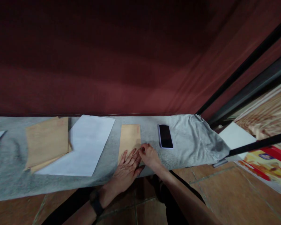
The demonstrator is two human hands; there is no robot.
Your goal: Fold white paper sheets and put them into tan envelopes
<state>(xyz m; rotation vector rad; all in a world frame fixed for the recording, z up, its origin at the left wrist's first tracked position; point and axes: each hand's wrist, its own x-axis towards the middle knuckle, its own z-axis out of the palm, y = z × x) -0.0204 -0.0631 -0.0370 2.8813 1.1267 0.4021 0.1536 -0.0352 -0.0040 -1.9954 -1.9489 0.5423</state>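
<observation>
A brown paper envelope (130,136) with small red print at its top right corner lies upright on the grey cloth. Flat across its lower part rests my left hand (127,167), fingers spread, a dark watch on the wrist. My right hand (150,154) is at the envelope's right edge, fingers curled and pinched together beside my left fingertips. What the pinch holds, if anything, is hidden. The envelope's lower end is covered by my left hand.
Left of the hands, white paper sheets (89,147) lie partly under a stack of brown envelopes (48,140). A phone (165,136) with a dark screen lies to the right. Grey cloth (187,134) covers the narrow surface, against a dark red backdrop (121,87). A colourful box (269,164) stands far right.
</observation>
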